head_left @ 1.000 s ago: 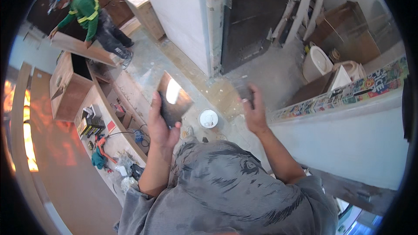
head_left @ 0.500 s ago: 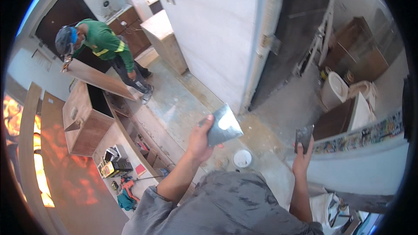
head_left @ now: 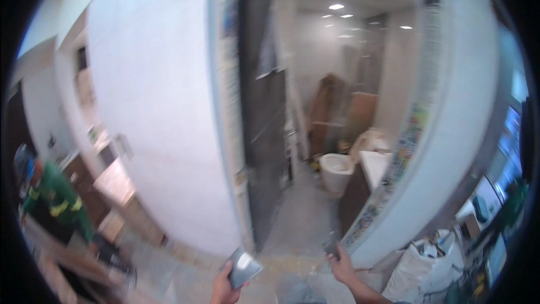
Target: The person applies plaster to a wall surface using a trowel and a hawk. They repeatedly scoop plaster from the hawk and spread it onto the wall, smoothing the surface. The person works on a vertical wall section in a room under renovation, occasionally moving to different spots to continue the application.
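Low in the picture, my left hand point(head_left: 223, 289) is closed round a flat rectangular metal scraper plate point(head_left: 244, 268), its shiny face tilted upward. To the right, my right hand point(head_left: 342, 268) grips a smaller dark scraper plate point(head_left: 331, 243), blurred by motion. Both hands are in front of an open bathroom doorway, apart from each other and touching no wall.
A white wall point(head_left: 152, 90) stands to the left, beside a dark door point(head_left: 264, 135). Beyond lie a toilet point(head_left: 336, 170) and a white-topped cabinet point(head_left: 376, 168). A stuffed white sack point(head_left: 422, 270) is at lower right. A person in green point(head_left: 59, 197) works at far left.
My view has swung up and to the right, toward the bathroom doorway. Both hands now appear lower, still holding their plates. The white bucket and workbench tools have left the view.
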Demonstrator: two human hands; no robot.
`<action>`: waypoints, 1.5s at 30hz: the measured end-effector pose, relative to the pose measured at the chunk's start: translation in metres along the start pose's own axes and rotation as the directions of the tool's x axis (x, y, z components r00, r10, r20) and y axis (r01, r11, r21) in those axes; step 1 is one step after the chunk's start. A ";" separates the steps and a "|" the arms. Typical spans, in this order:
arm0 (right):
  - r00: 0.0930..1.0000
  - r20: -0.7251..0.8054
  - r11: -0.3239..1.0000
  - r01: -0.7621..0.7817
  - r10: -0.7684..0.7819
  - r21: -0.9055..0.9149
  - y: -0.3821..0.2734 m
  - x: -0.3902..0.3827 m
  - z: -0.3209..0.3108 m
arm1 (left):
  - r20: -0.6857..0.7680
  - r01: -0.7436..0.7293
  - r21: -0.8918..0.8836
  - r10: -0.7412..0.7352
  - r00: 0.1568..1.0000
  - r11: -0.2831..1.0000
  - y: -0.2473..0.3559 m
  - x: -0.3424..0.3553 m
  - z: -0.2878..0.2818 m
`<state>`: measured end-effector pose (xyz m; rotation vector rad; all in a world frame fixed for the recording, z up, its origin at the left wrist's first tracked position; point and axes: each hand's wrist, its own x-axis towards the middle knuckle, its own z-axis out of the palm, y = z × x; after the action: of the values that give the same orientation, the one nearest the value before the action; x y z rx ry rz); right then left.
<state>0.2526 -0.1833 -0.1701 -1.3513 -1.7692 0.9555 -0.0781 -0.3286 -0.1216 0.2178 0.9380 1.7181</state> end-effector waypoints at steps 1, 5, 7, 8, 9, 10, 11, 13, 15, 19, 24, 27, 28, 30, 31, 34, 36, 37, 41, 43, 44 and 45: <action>0.999 0.037 0.998 -0.015 0.012 0.068 -0.008 -0.007 -0.003 | -0.066 0.014 -0.013 -0.015 0.998 1.000 0.000 0.002 0.000; 0.992 -0.057 0.993 0.110 -0.112 -0.046 0.030 -0.021 -0.018 | 0.069 0.052 0.129 -0.062 0.996 0.990 -0.016 0.032 -0.009; 0.983 -0.113 0.982 0.128 -0.144 -0.138 0.043 -0.018 -0.024 | 0.011 0.079 0.151 -0.082 0.997 0.985 -0.007 0.032 0.021; 0.984 -0.114 0.986 0.123 -0.136 -0.115 0.041 -0.020 -0.029 | 0.046 0.085 0.145 -0.092 0.995 0.986 -0.012 0.036 0.018; 0.985 -0.113 0.989 0.121 -0.131 -0.088 0.033 -0.020 -0.033 | 0.063 0.083 0.149 -0.093 0.994 0.985 -0.015 0.041 0.017; 0.985 -0.113 0.991 0.123 -0.129 -0.060 0.029 -0.019 -0.034 | 0.080 0.077 0.154 -0.090 0.993 0.985 -0.016 0.046 0.017; 0.985 -0.133 0.993 0.100 -0.107 -0.055 0.032 -0.020 -0.036 | 0.098 0.076 0.152 -0.091 0.991 0.985 -0.018 0.049 0.021; 0.983 -0.173 0.997 0.061 -0.067 -0.039 0.040 -0.019 -0.037 | 0.155 0.078 0.186 -0.107 0.982 0.979 -0.017 0.054 0.030; 0.974 -0.192 0.991 0.101 -0.116 -0.088 0.010 -0.021 -0.049 | 0.195 0.059 0.201 -0.099 0.976 0.978 -0.015 0.054 0.043; 0.983 -0.176 0.997 -0.034 0.045 0.068 0.029 0.000 -0.064 | 0.278 0.083 0.226 -0.146 0.950 0.971 -0.011 0.060 0.084; 0.975 -0.172 0.862 -0.038 0.144 0.505 0.032 0.052 -0.084 | 0.290 0.139 0.231 -0.205 0.935 0.963 -0.013 0.096 0.138; 0.903 -0.349 0.961 0.274 -0.249 0.022 -0.003 0.090 -0.133 | 0.361 0.093 0.289 -0.199 0.911 0.953 -0.016 0.132 0.181; 0.871 -0.352 0.940 0.320 -0.341 -0.120 -0.020 0.103 -0.154 | 0.372 0.102 0.285 -0.207 0.905 0.953 -0.004 0.129 0.209; 0.834 -0.354 0.903 0.359 -0.424 -0.236 -0.059 0.129 -0.195 | 0.429 0.073 0.283 -0.194 0.882 0.956 0.008 0.142 0.243; 0.832 -0.364 0.906 0.356 -0.420 -0.230 -0.085 0.142 -0.221 | 0.470 0.057 0.276 -0.186 0.863 0.959 0.016 0.147 0.267; 0.935 -0.313 0.941 0.243 -0.163 0.234 -0.160 0.166 -0.283 | 0.443 0.067 0.264 -0.182 0.878 0.962 0.049 0.149 0.337; 0.901 -0.241 0.928 0.374 -0.361 0.005 -0.209 0.188 -0.312 | 0.441 0.024 0.253 -0.138 0.887 0.967 0.078 0.146 0.370; 0.869 -0.179 0.887 0.449 -0.461 -0.104 -0.234 0.201 -0.324 | 0.481 -0.023 0.229 -0.093 0.872 0.973 0.095 0.143 0.384; 0.706 -0.014 0.669 0.665 -0.709 -0.332 -0.300 0.238 -0.348 | 0.609 -0.094 0.152 -0.018 0.793 0.984 0.140 0.140 0.443; 0.618 0.087 0.572 0.765 -0.781 -0.296 -0.323 0.263 -0.354 | 0.629 -0.135 0.154 0.008 0.777 0.979 0.160 0.136 0.473; 0.562 0.122 0.507 0.804 -0.818 -0.311 -0.329 0.273 -0.356 | 0.631 -0.148 0.175 0.004 0.776 0.973 0.169 0.131 0.486; 0.492 0.159 0.425 0.845 -0.856 -0.326 -0.337 0.283 -0.356 | 0.639 -0.168 0.187 0.010 0.769 0.968 0.178 0.127 0.494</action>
<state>0.3495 0.0798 0.3220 -0.4220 -2.2852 0.0013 0.0272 0.0041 0.2904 0.9592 0.6135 1.4508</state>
